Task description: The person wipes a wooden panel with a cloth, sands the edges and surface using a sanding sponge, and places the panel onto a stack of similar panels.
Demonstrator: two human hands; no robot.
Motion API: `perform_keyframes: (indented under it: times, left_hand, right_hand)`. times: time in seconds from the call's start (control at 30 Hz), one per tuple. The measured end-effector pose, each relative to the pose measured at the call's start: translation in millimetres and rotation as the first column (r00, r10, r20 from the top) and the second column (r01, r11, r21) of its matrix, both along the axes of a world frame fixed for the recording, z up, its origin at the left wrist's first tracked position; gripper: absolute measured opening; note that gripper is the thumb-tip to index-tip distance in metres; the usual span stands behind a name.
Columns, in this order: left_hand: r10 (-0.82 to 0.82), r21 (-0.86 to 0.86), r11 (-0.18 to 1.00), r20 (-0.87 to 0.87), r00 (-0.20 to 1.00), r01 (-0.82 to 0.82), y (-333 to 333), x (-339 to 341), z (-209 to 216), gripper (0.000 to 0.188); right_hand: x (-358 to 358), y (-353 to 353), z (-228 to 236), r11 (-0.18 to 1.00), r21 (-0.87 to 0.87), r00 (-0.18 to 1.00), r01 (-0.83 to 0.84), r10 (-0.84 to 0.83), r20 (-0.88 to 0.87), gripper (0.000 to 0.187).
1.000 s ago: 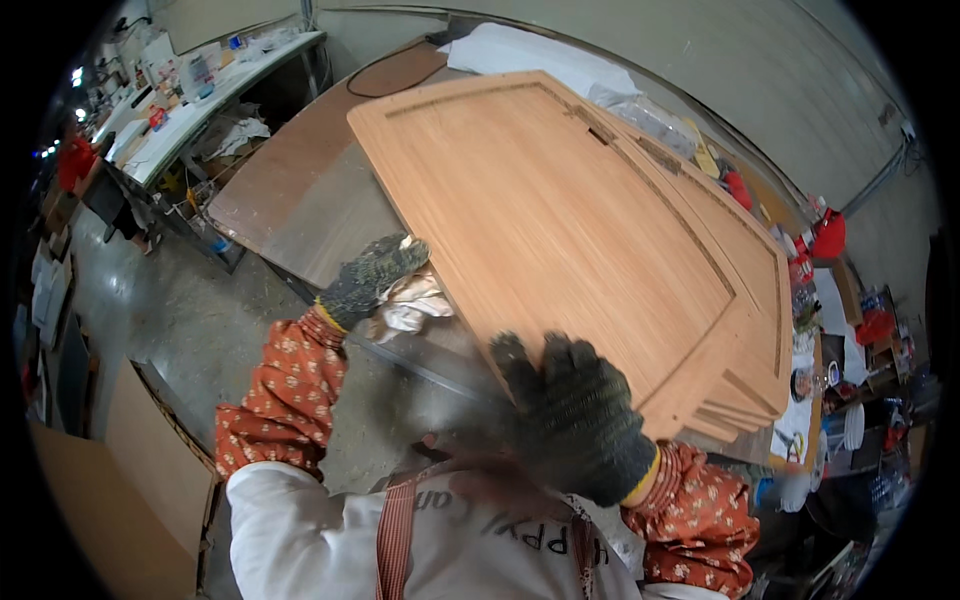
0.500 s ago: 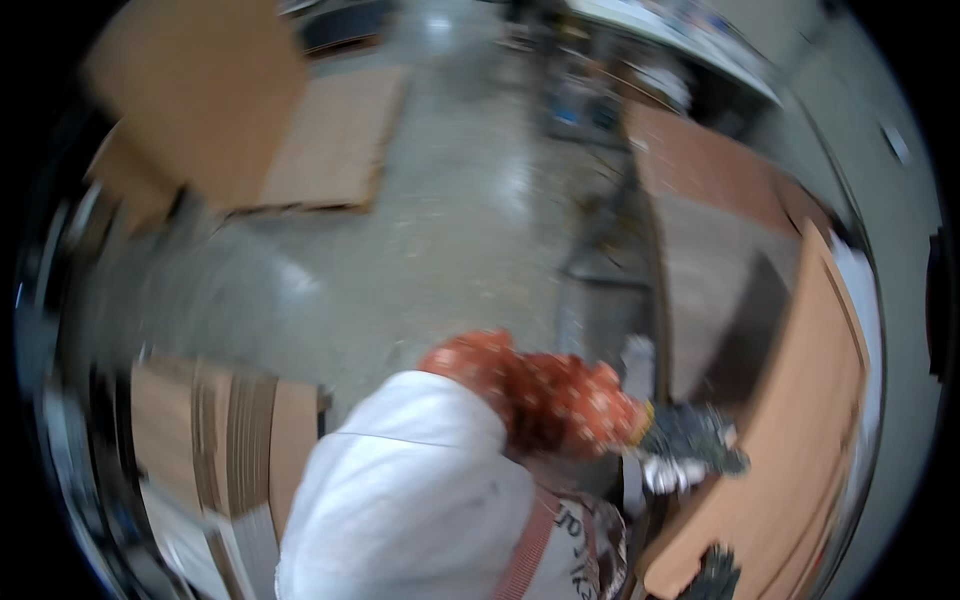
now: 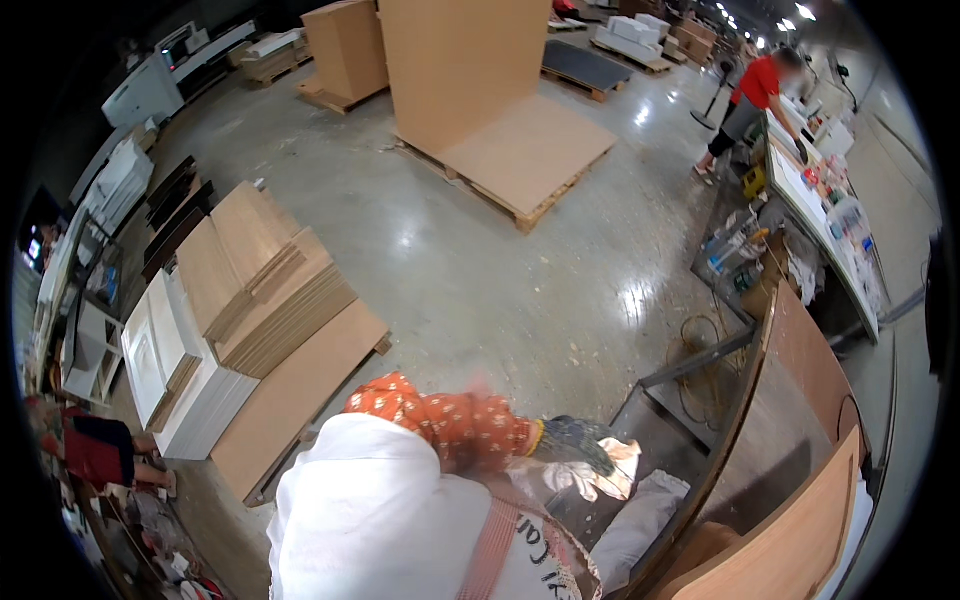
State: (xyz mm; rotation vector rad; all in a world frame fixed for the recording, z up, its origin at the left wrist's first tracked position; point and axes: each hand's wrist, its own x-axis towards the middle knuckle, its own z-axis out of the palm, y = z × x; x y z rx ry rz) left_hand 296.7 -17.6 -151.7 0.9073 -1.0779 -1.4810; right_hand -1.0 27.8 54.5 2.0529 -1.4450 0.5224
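My left hand (image 3: 578, 445), in a dark glove below an orange patterned sleeve, reaches across in front of my body. Its fingers are closed around a crumpled white rag (image 3: 622, 472), which hangs out past the glove. Beside it, lower down, is a whitish sack-like bundle (image 3: 645, 515) next to the worktable's edge. A light brown wooden panel (image 3: 800, 530) with a raised border lies on the worktable (image 3: 790, 410) at the right. Out of sight is my right hand.
Stacked boards (image 3: 275, 290) rest on a pallet at left. Ahead stands a pallet with a large brown sheet (image 3: 530, 155). A metal frame (image 3: 690, 360) and coiled hose lie near the worktable. A person in red (image 3: 758, 85) works at a cluttered bench; another person (image 3: 100, 450) is at far left.
My view has swung right to left and up, showing more of the room. My left hand with the rag has moved off the panel. My right hand has left the view.
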Motion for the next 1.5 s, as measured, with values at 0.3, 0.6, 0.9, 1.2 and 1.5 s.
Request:
perform_keyframes:
  times: [0.3, 0.6, 0.9, 1.2, 1.5]
  left_hand:
    - [-0.069, 0.276, 0.949, -0.286, 0.956, 0.151, 36, 4, 40, 0.036]
    - [0.015, -0.027, 1.0, 0.111, 0.994, -0.012, 114, 116, 3, 0.034]
    - [0.072, 0.076, 0.996, -0.284, 0.956, -0.052, 104, 140, 20, 0.036]
    - [0.048, -0.624, 0.759, 0.338, 0.94, 0.186, -15, 96, 12, 0.04]
    - [0.229, -0.639, 0.273, 0.769, 0.597, 0.719, -214, -2, 79, 0.074]
  right_hand:
    - [4, -1, 4, 0.995, -0.003, 0.995, -0.102, 0.102, 0.002, 0.04]
    - [-59, -27, -23, 0.998, 0.008, 0.997, -0.069, 0.069, -0.045, 0.047]
    - [-24, -31, -29, 0.972, -0.014, 0.972, 0.233, -0.233, -0.01, 0.063]
    - [10, -20, -6, 0.958, -0.035, 0.956, 0.283, -0.279, 0.09, 0.067]
    - [13, -18, -11, 0.916, 0.101, 0.913, 0.387, -0.397, 0.096, 0.048]
